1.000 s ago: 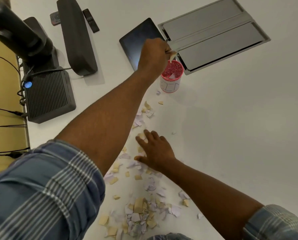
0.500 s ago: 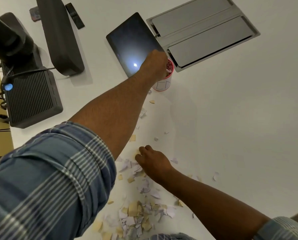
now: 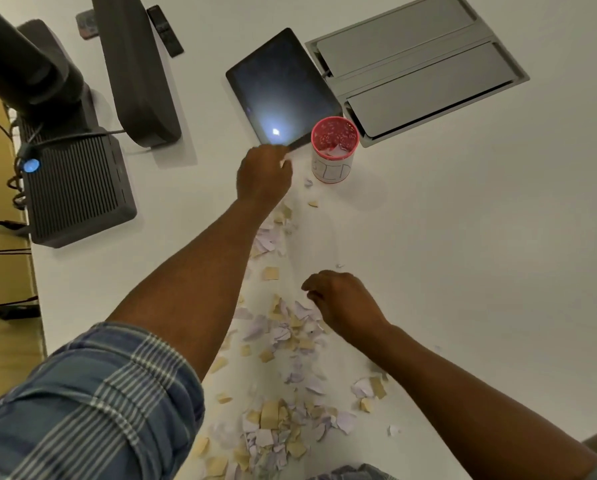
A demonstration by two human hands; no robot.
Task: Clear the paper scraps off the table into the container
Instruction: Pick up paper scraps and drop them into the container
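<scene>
Torn cream and pale lilac paper scraps (image 3: 290, 327) lie in a long band down the white table (image 3: 463, 254), thickest near the front edge (image 3: 273, 431). The container is a small cup with a pink rim (image 3: 334, 148) that stands upright at the far end of the band, with scraps inside it. My left hand (image 3: 264, 174) hovers just left of the cup, fingers curled in, with a pale speck at the fingertips. My right hand (image 3: 342, 303) rests on the middle of the band, with its fingers bent down and closed over scraps.
A dark tablet (image 3: 279, 88) lies right behind the cup, and a grey recessed panel (image 3: 418, 67) sits to its right. A black ribbed box with cables (image 3: 75, 185) and dark monitor stands (image 3: 134, 71) occupy the left side. The table's left edge (image 3: 37, 289) is close.
My left hand has pulled back from over the cup to its left side. My right hand went from lying flat on the scraps to fingers curled over them.
</scene>
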